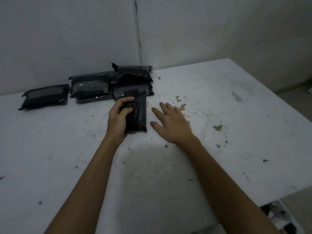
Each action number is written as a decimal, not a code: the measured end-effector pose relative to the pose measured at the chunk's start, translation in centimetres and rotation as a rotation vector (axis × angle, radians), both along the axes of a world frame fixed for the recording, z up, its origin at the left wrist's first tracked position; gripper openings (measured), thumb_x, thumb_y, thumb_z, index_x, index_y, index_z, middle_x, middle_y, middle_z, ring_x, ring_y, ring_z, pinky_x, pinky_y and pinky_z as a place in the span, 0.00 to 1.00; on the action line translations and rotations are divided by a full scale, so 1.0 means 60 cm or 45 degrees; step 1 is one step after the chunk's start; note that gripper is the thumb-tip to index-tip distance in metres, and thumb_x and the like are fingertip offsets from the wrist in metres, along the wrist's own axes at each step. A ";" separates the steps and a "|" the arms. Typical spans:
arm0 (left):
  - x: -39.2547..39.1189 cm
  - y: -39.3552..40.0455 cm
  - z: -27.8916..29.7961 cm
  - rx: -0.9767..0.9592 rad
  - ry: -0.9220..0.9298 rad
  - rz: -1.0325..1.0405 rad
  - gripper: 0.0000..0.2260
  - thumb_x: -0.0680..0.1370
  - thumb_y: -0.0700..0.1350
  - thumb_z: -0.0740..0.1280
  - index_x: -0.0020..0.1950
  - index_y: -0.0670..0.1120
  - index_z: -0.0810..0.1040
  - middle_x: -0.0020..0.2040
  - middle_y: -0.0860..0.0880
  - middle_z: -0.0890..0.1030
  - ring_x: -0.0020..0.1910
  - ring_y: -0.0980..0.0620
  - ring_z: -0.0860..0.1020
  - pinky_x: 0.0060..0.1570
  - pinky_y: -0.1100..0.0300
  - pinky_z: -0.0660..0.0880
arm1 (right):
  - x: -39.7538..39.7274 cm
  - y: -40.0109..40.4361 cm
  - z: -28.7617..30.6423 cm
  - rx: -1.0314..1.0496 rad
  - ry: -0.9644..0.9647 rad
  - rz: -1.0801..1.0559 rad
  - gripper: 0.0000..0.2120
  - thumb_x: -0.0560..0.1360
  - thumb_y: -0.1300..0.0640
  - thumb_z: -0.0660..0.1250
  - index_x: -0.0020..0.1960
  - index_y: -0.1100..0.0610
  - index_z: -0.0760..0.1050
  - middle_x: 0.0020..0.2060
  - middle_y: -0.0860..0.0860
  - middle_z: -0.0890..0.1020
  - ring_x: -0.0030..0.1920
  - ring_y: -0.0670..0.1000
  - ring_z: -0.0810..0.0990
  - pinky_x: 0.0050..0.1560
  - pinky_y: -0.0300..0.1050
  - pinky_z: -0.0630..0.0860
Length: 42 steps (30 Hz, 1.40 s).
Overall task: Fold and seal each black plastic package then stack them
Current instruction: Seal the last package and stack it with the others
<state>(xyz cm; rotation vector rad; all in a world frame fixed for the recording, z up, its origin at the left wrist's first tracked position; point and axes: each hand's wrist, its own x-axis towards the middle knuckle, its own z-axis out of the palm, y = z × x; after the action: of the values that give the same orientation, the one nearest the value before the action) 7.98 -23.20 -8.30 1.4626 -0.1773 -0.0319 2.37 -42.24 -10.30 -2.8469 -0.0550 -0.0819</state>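
Observation:
A narrow, folded black plastic package [139, 114] lies lengthwise on the white table [219, 102] in front of me. My left hand [119, 118] grips its left side, fingers curled over the upper part. My right hand [170, 123] hovers or rests flat just to the right of the package, fingers spread and straight, holding nothing. Behind the package, several more black packages sit in low stacks against the wall: one pile at the back [135, 74], one in the middle [91, 88], and a single flat package at the far left [44, 97].
The table top is stained, with patches of chipped paint [217, 127] to the right of my hands. A wall corner [138, 39] stands right behind the stacks. The table's right edge [287, 195] drops off toward the floor with some clutter below.

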 end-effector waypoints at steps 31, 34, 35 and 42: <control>-0.240 0.011 0.000 0.239 -0.017 -0.219 0.14 0.82 0.34 0.62 0.59 0.49 0.82 0.60 0.49 0.81 0.50 0.54 0.81 0.40 0.63 0.79 | -0.299 -0.042 0.002 -0.017 0.200 -0.619 0.45 0.74 0.21 0.41 0.84 0.43 0.41 0.83 0.54 0.39 0.83 0.55 0.38 0.81 0.58 0.36; -0.240 -0.006 -0.001 0.236 -0.019 -0.251 0.14 0.82 0.35 0.62 0.59 0.51 0.82 0.60 0.50 0.81 0.54 0.50 0.81 0.42 0.61 0.79 | -0.297 -0.046 0.003 0.001 0.202 -0.625 0.45 0.73 0.20 0.42 0.84 0.42 0.42 0.83 0.54 0.39 0.83 0.55 0.37 0.80 0.58 0.35; -0.239 -0.013 -0.002 0.244 -0.025 -0.265 0.14 0.83 0.35 0.62 0.59 0.51 0.82 0.60 0.50 0.81 0.55 0.51 0.81 0.43 0.62 0.79 | -0.297 -0.048 0.003 0.004 0.202 -0.632 0.45 0.73 0.20 0.42 0.84 0.42 0.42 0.83 0.53 0.39 0.82 0.55 0.37 0.80 0.59 0.35; -0.220 -0.080 -0.004 0.302 -0.107 -0.378 0.13 0.84 0.37 0.62 0.63 0.49 0.80 0.60 0.53 0.81 0.52 0.61 0.81 0.45 0.66 0.78 | -0.274 -0.110 0.003 -0.020 0.199 -0.738 0.45 0.74 0.20 0.41 0.84 0.42 0.42 0.83 0.54 0.40 0.83 0.55 0.39 0.80 0.60 0.36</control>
<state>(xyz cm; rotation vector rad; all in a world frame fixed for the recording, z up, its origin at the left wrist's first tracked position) -5.19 -27.98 -8.51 1.6640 -0.4719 -0.2395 -14.08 -48.85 -10.13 -2.7778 0.8009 0.0212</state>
